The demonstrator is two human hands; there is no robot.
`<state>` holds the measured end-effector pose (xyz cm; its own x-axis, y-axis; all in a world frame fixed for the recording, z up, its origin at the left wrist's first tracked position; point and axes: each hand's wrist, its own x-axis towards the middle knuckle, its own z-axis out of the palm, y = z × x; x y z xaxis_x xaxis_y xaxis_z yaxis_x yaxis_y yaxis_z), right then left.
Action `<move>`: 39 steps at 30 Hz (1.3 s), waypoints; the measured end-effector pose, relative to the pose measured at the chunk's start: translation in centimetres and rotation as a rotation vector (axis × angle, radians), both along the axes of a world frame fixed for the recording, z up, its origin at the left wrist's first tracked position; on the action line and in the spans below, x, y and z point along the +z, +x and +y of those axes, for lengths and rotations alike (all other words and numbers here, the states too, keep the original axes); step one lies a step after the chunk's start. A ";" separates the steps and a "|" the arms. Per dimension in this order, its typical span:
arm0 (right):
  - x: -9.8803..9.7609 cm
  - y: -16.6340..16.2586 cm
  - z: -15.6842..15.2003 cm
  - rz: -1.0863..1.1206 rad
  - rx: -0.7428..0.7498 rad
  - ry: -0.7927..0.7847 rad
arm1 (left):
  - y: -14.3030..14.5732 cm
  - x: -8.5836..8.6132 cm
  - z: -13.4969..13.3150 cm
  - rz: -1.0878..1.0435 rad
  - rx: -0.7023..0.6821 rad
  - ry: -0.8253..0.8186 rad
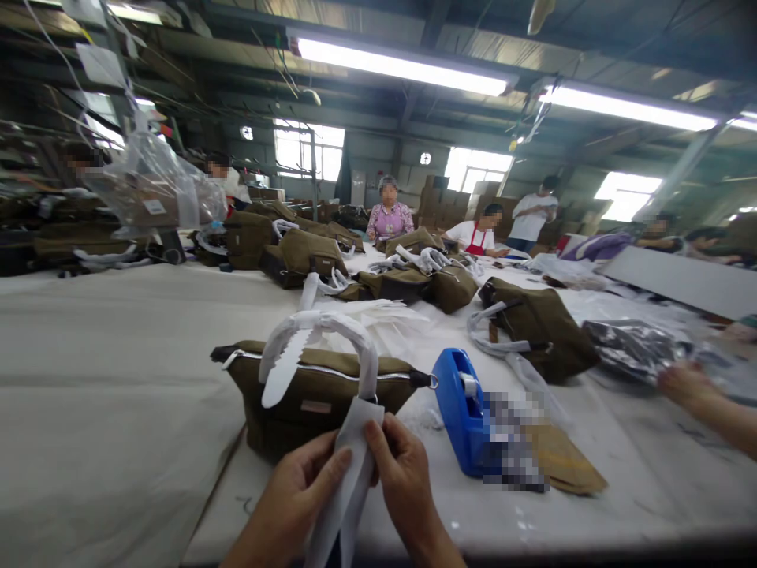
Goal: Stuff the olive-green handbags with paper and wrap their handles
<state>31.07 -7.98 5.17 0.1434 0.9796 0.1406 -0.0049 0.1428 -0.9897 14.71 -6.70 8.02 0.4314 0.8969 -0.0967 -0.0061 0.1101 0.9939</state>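
Observation:
An olive-green handbag (pixel 331 386) with a silver zipper stands on the table in front of me. Pale wrapping covers its raised handle (pixel 367 355), and a loose white strip (pixel 287 371) with a jagged edge hangs from the top of the loop. Below the handle, my left hand (pixel 316 477) pinches a long white paper strip (pixel 348 473) between thumb and fingers. On the strip's other side, my right hand (pixel 399 457) grips it too, its thumb pressed near the upper end. The strip's lower end runs down out of view.
A blue tape dispenser (pixel 458 414) stands right of the bag, beside brown paper (pixel 564 457). Another green bag (pixel 538 323) lies farther right, near a co-worker's hand (pixel 689 383) on shiny plastic. More bags (pixel 307 252) and white strips (pixel 384 319) lie behind. Several people sit or stand beyond.

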 end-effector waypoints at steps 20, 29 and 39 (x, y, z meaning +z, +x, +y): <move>1.5 17.7 -1.5 -0.577 -0.689 -0.092 | 2.6 -0.3 -0.3 0.078 0.301 0.028; 0.2 18.8 -0.7 -0.226 -0.497 -0.253 | 2.3 -0.6 0.0 0.116 0.291 0.048; 1.6 16.3 -4.4 0.065 -0.658 -0.077 | 2.6 0.0 0.0 0.111 0.335 0.043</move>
